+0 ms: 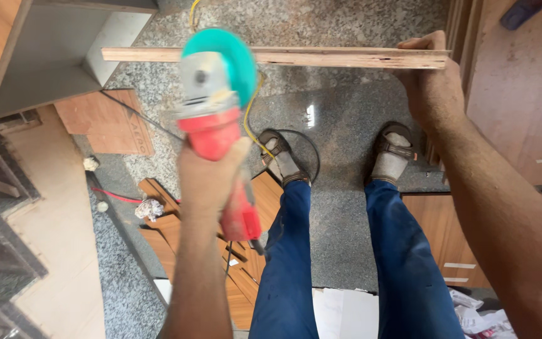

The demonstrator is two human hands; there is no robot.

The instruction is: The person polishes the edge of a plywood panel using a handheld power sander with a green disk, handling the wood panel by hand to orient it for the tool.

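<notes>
**Inspector:** Start at the left. What is there?

**Assistant:** A grey open-fronted cabinet box (64, 56) at the upper left, with flat brown plywood offcuts (111, 122) lying on the speckled grey granite floor (340, 113) below it.

**Inspector:** The left hand?

**Assistant:** The left hand (211, 172) has its grip clamped round the red body of a handheld angle grinder with a teal disc guard (217, 94). The guard sits at the long, thin, pale wooden strip (271, 56), touching or just in front of it; I cannot tell which. A yellow cable (252, 107) hangs behind the tool.

**Inspector:** And the strip?

**Assistant:** It is held level in the air above the sandalled feet (340, 154). The right hand (431, 78) has its grip closed on the right end; the left end is free.

**Inspector:** Handling?

**Assistant:** In my judgement the strip is light and stiff but slender, so the free end may flex or chatter. A hold nearer the guard would steady it. The grinder looks front-heavy and is best gripped on the body.
</notes>
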